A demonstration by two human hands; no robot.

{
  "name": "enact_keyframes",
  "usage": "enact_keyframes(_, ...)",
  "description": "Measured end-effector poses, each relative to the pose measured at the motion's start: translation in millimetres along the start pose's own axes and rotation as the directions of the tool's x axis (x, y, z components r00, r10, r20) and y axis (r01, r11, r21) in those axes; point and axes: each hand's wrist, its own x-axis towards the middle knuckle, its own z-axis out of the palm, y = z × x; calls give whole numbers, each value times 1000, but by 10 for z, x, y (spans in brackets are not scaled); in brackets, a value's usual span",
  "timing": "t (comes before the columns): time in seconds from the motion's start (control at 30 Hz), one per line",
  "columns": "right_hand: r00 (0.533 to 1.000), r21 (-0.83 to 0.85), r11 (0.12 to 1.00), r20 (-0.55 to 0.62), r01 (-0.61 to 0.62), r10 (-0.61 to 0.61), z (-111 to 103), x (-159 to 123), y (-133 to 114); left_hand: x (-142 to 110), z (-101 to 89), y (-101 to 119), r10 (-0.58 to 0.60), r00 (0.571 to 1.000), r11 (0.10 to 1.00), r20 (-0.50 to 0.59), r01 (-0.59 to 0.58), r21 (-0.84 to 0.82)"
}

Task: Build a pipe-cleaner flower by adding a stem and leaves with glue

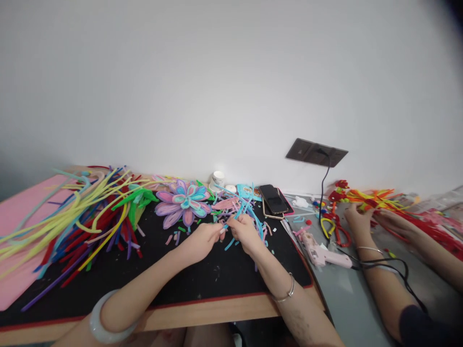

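Above the black mat (166, 284), my left hand (210, 237) and my right hand (245, 232) face each other, both with fingers closed in a pinch. Between them runs a light blue pipe cleaner (228, 222), gripped by both; its ends are partly hidden by my fingers. Just behind my right hand lies a loose heap of blue pipe cleaners (248, 206), with small cut pieces in pink and purple around it. A purple, pink and blue pipe-cleaner flower (186, 202) rests behind my left hand.
Yellow pipe cleaners (72, 214) and other colours spread on the left. Behind stand a white cup (217, 179) and a phone (274, 199). On the right are a pink glue gun (323, 253), its cord, red-handled pliers (340, 231) and another person's hands (360, 219) holding coloured stems.
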Motion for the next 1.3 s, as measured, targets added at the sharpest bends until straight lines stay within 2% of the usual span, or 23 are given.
enact_keyframes(0.07,999,-8,1000,17,-27,27,-13,14,20,5,-1,-25,55,995,992,-80,-45,119)
enact_keyframes(0.1,998,-8,999,46,-37,38,-35,14,11,-3,-10,-30,23,997,997,-67,-18,74)
enact_keyframes(0.17,990,-13,1000,143,-10,12,-102,-4,-44,-36,-39,-23,-108,991,979,76,119,-168)
enact_keyframes(0.2,978,-23,999,208,31,-26,-138,-19,-84,-58,-57,-13,-156,969,927,191,210,-311)
enact_keyframes(0.27,932,-42,989,343,140,-118,-193,-56,-165,-103,-93,12,-156,903,777,401,363,-515)
enact_keyframes(0.3,904,-49,981,400,188,-153,-206,-74,-197,-121,-107,23,-131,876,717,464,407,-566)
enact_keyframes(0.37,868,-44,971,460,235,-189,-200,-100,-227,-141,-121,38,-98,849,662,519,445,-603)
enact_keyframes(0.43,881,-22,972,428,233,-202,-161,-105,-208,-137,-114,42,-107,857,674,504,435,-597)
enact_keyframes(0.5,926,0,982,334,187,-176,-107,-88,-149,-109,-86,34,-136,899,747,416,369,-553)
enact_keyframes(0.53,952,9,990,275,141,-138,-78,-72,-109,-88,-67,24,-145,928,811,343,310,-497)
enact_keyframes(0.6,986,14,999,165,37,-39,-21,-32,-19,-41,-25,-6,-114,983,951,142,150,-270)
enact_keyframes(0.63,993,12,1000,120,-8,7,5,-11,23,-17,-4,-25,-72,996,989,43,77,-125)
enact_keyframes(0.7,997,-5,998,55,-58,59,43,24,86,19,30,-63,-1,996,997,-86,7,75)
enact_keyframes(0.73,997,-18,998,42,-62,63,52,35,100,29,42,-78,12,993,994,-115,1,111)
enact_keyframes(0.8,997,-42,998,50,-53,55,40,39,85,25,50,-90,0,993,995,-119,12,103)
enact_keyframes(0.87,992,-62,998,119,-27,34,-6,21,23,-8,36,-75,-43,998,999,-56,44,24)
enact_keyframes(0.93,969,-53,998,246,24,-11,-68,-10,-55,-57,9,-38,-112,987,969,118,134,-208)
enact_keyframes(1.0,922,-21,996,381,84,-70,-124,-37,-113,-101,-19,7,-124,937,848,328,272,-455)
enact_keyframes(1.07,892,3,992,438,124,-113,-157,-51,-134,-122,-34,46,-97,905,754,415,339,-563)
enact_keyframes(1.13,903,-10,988,409,152,-135,-163,-51,-129,-116,-32,69,-94,922,757,376,312,-574)
enact_keyframes(1.2,936,-51,982,314,181,-156,-148,-43,-115,-93,-17,67,-101,952,823,290,244,-513)
enact_keyframes(1.3,975,-148,969,134,199,-180,-89,-20,-82,-53,14,25,-80,987,963,137,112,-245)
